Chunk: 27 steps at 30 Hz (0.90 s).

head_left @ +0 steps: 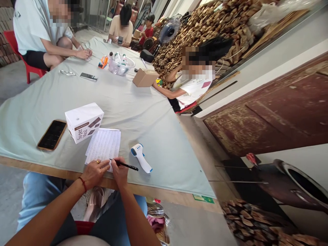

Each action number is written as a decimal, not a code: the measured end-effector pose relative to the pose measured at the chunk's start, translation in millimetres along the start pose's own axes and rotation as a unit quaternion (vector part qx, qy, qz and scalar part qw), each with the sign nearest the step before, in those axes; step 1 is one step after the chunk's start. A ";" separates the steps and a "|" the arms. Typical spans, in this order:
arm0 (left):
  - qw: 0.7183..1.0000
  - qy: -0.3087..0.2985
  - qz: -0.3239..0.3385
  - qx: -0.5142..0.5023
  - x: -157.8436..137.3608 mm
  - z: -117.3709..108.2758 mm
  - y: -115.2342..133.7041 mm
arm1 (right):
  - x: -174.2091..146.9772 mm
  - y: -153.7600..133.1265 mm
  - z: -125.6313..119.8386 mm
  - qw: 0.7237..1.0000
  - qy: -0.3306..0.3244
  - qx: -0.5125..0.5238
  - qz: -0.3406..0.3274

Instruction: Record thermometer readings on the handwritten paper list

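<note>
My right hand (120, 173) is closed around a black pen (130, 166), its tip at the lower part of a written sheet of paper (104, 145). Rows of handwriting cover the sheet, and more paper lies under it. Flat on the paper's lower edge rests my left hand (95, 173), fingers stretched out, with a ring and a red wrist cord. Just beyond the paper stands a white box (84, 121) with brown print. A phone (52, 135) with a dark screen lies left of the box. To the right of my pen is a white and blue infrared thermometer (141, 158).
The cloth-covered table (164, 143) stretches away from me. Farther along are a plastic basket (120, 68) with bottles, a cardboard box (145, 78), an orange tape dispenser (103, 62) and another phone (89, 77). Several people sit around it. Stacked firewood (205, 30) lies behind.
</note>
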<state>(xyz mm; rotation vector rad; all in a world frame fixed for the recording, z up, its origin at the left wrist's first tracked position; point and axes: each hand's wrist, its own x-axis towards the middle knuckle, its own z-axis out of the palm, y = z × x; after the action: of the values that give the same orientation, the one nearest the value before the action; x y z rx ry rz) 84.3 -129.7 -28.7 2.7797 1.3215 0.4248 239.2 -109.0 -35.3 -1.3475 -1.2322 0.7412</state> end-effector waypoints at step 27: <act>1.000 -0.012 -0.004 0.011 1.3 -1.0 1.4 | -2.7 3.2 1.0 0.999 -0.029 -0.020 -0.019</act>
<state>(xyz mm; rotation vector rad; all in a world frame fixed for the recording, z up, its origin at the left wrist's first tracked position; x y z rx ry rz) 85.8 -129.7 -27.2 2.7872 1.3385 0.3786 238.4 -110.7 -39.2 -1.3398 -1.3211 0.7354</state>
